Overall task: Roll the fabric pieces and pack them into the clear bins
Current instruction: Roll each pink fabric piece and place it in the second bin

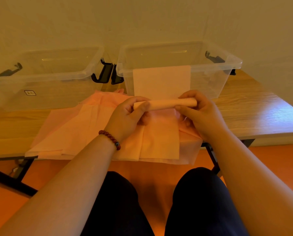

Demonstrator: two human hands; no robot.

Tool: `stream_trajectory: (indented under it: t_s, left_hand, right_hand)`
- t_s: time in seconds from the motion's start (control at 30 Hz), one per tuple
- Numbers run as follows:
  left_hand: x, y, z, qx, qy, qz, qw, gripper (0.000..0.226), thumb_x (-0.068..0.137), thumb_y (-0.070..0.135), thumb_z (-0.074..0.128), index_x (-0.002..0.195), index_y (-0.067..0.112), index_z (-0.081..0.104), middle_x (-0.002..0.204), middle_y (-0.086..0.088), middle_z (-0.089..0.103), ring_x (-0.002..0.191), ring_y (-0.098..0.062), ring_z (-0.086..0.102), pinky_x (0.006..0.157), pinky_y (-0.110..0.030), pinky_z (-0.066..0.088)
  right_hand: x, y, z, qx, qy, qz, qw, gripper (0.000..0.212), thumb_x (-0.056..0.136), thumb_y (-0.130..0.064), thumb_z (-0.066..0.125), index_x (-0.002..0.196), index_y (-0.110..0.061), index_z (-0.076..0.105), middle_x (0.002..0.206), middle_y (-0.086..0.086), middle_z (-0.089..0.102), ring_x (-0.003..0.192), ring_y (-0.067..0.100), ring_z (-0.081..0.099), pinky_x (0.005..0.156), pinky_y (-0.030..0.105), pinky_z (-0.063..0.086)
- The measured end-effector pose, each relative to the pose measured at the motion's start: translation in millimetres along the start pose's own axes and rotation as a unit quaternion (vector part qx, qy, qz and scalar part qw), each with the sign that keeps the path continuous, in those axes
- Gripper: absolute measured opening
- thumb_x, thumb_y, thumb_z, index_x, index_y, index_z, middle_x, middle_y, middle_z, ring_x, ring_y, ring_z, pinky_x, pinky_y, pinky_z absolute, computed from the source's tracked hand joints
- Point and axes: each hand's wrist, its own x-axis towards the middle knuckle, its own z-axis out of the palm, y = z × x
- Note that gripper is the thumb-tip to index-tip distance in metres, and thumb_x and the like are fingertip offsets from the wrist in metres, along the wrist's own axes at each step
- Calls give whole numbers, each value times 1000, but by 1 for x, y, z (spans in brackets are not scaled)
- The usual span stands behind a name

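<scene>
**Operator:** Step in hand?

**Manual:** Rolling, apparently near its end. Left hand (130, 114) and right hand (200, 113) each curl round one end of the roll (166, 104), held above the fabric pile (84, 130) on the table (254, 113).

**Operator:** Next move?

**Manual:** Probably packing: hold the roll tight, lift it to 12 o'clock over the rim of the right bin (227, 65), lower it inside. Left bin (57, 77) stands at 10 o'clock.

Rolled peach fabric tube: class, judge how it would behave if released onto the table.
The rolled peach fabric tube is probably light and floppy: the thin peach fabric sheets beneath lie limp and creased. It would likely loosen once released, since the left hand and right hand each grip an end. Being round, it may roll on the wooden table.
</scene>
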Motion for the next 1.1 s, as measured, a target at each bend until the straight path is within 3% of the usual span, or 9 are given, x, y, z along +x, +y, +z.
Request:
stream_trajectory:
  t_s: [0.1,0.17,0.3,0.43,0.63,0.77,0.83,0.9,1.1]
  left_hand:
    - [0,1,-1,-14,-15,9,1000,22,89,19,63,105,33,60,90,2,65,69,-3,64,62,-17,52]
    - [-1,1,-2,-5,-21,14,1000,27,87,15,65,104,35,60,95,6,64,71,-1,64,63,-16,53]
    - [0,-3,-2,14,-18,20,1000,18,91,21,61,101,35,62,82,4,65,70,-6,63,65,-21,54]
    - [3,-6,-2,19,-14,22,999,11,95,27,54,104,32,60,69,-1,61,63,-9,59,63,-24,51]
    - [0,-1,-2,8,-28,16,999,38,87,17,66,110,44,51,87,4,60,72,-8,62,69,-24,56]
    - [0,-2,-2,19,-30,27,999,23,94,19,57,108,38,57,81,2,59,67,-7,58,64,-21,52]
    - [0,-2,-1,27,-24,28,999,17,96,23,53,110,29,58,74,2,58,61,-2,55,59,-17,49]
    - [0,-2,0,31,-15,24,999,19,97,26,50,113,20,59,68,2,56,57,-2,54,57,-16,47]
    - [0,-1,-1,7,-16,12,1000,15,95,23,54,108,22,61,72,7,62,61,-4,58,58,-18,49]
  right_hand:
    - [-2,-2,1,5,20,2,1000,12,86,-30,71,81,-39,64,70,-1,70,60,14,64,65,44,54]
    - [-2,-3,2,9,21,1,1000,7,86,-30,70,85,-33,64,74,-3,72,69,15,70,70,49,56]
    - [0,-1,0,11,6,5,1000,15,83,-33,73,95,-31,63,81,-2,74,77,22,72,76,59,56]
    - [1,1,-2,27,-19,-2,999,34,79,-23,78,98,-46,62,85,-4,73,78,21,72,78,53,57]
    - [-2,-2,1,10,26,8,1000,4,88,-29,69,85,-29,66,71,0,71,62,13,67,67,40,57]
    - [-3,-4,2,23,21,22,999,13,91,-35,64,84,-24,66,68,0,70,53,10,59,59,37,49]
    - [-2,-2,0,36,5,21,999,9,87,-34,68,92,-28,65,71,0,70,58,11,62,60,37,48]
    - [-1,0,-2,34,-14,16,999,20,81,-35,74,97,-38,63,73,0,71,63,16,64,63,39,50]
    - [-2,-1,-1,37,12,9,999,10,86,-28,71,82,-36,65,71,1,69,62,18,63,60,39,49]
